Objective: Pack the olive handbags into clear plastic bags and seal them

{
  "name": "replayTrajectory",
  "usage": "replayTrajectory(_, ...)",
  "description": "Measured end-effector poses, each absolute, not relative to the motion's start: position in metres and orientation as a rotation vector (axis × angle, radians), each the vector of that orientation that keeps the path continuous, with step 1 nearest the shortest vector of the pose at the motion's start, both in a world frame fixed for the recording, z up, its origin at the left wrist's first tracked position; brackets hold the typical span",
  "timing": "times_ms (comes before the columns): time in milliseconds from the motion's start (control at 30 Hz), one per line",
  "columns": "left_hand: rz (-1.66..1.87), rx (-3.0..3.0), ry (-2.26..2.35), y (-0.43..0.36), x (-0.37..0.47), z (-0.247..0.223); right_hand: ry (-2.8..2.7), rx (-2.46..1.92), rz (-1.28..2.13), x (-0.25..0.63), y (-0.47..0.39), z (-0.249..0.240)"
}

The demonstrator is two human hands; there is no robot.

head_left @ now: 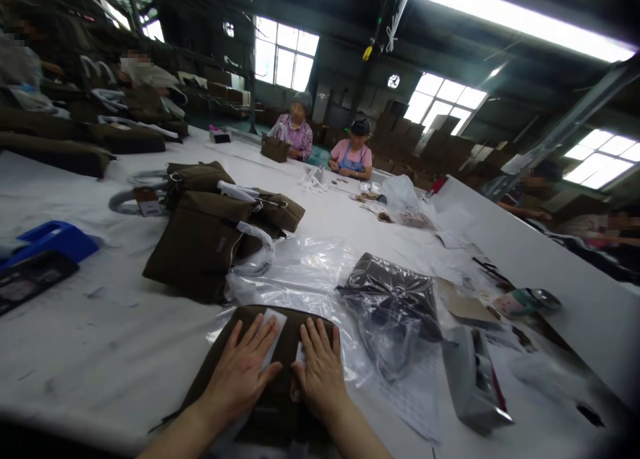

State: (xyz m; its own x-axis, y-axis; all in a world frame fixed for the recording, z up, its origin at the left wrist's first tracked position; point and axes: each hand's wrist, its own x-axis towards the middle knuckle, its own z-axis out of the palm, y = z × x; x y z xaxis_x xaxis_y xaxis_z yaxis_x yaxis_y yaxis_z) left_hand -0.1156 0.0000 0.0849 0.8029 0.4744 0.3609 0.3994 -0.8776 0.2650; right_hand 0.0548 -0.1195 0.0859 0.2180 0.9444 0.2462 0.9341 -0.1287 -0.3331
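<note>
Both hands, left (240,372) and right (320,372), lay flat with fingers spread on the brown bag (265,406) at the near table (75,339) edge, gripping nothing. It looked soft, light and floppy, its plastic sleeve (300,272) slippery; the firmer side edges seemed best to grasp.

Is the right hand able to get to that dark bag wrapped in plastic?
Probably yes. The right hand lies flat on the brown bag, and the wrapped bag sits just to its right on the table, with only loose plastic between them.
</note>
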Motion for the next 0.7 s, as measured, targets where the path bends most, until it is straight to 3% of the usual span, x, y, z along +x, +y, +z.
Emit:
replayTrajectory(167, 1.034, 2.171, 1.197, 0.058, -0.112, 0.106, -1.593, -1.841, -0.051, 0.093, -0.117, 0.086)
replayTrajectory(300, 0.818, 1.791, 1.438, 0.143, -0.097, 0.082, -1.162, -1.834, 0.086, 0.151, -0.071, 0.084)
replayTrajectory(500, 0.748, 1.823, 1.720, 0.214, -0.058, 0.052, -1.783, -2.078, 0.622, 0.197, 0.009, 0.037)
replayTrajectory(700, 0.783, 1.780, 1.952, 0.294, -0.043, 0.063, -2.013, -2.196, 0.539, 0.211, 0.037, 0.007)
